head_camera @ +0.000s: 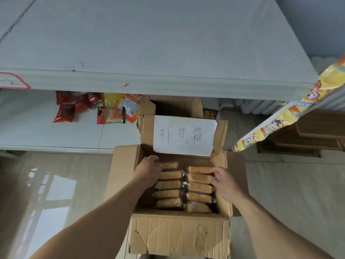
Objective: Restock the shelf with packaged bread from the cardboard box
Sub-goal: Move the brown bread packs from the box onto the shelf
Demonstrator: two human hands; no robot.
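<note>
An open cardboard box (179, 236) stands on the floor below me, with a handwritten paper label (184, 135) on its far flap. Inside lie two rows of packaged bread (169, 193), several golden-brown loaves in clear wrap. My left hand (149, 171) reaches into the left row and its fingers curl over the farthest packs. My right hand (225, 182) is at the right row, thumb and fingers pinching the top pack (199, 170) there. The pale shelf (149, 83) spans the view above the box.
On the lower shelf board (37, 131) lie red and orange snack packets (104, 109). A second open carton (177, 105) stands behind the box. A strip of yellow snack bags (280, 116) hangs at the right. Wooden furniture (308, 135) stands on the tiled floor at right.
</note>
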